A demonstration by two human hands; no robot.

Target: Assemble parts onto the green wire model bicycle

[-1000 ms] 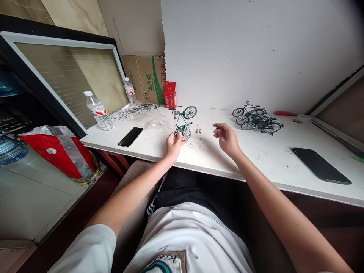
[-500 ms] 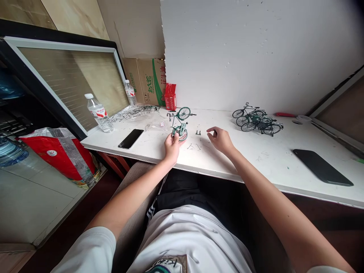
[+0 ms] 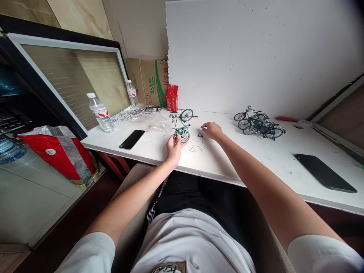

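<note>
A small green model bicycle [image 3: 182, 123] stands on the white table [image 3: 256, 159]. My left hand [image 3: 174, 146] grips its near wheel, fingers curled round the rim. My right hand [image 3: 212, 131] lies palm down just right of the bicycle, its fingers reaching to a small dark part [image 3: 200, 134] on the table. Several tiny metal pieces [image 3: 196, 148] lie scattered between my hands.
A group of finished model bicycles [image 3: 259, 123] stands at the back right. One black phone [image 3: 132, 138] lies left, another [image 3: 325, 173] right. Water bottles [image 3: 100, 112], a plastic bag of parts [image 3: 136, 111], a red box [image 3: 172, 98] and a cardboard carton [image 3: 150, 82] line the back left.
My right hand has moved left and down from mid-air to the table, beside the small dark part. My left hand has stayed on the bicycle's wheel.
</note>
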